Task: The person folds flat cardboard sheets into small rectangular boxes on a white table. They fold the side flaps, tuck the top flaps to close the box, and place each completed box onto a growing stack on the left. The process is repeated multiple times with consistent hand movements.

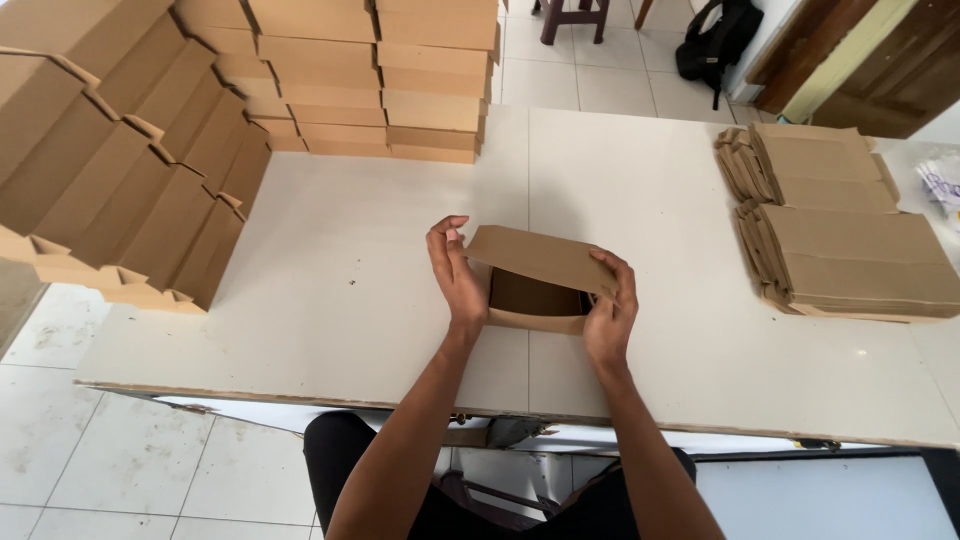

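A small brown cardboard box point(535, 275) rests on the white table point(350, 290) in front of me, its lid flap raised and tilted toward me over the open inside. My left hand point(457, 275) grips the box's left side, with fingers on the flap's left end. My right hand point(610, 305) holds the right side, fingers pressing on the flap's right edge.
Stacks of folded brown boxes point(380, 75) stand at the table's far left, and a leaning row of boxes point(130, 170) runs along the left edge. Two piles of flat cardboard blanks point(840, 220) lie at the right. A black bag point(715, 40) sits on the tiled floor beyond.
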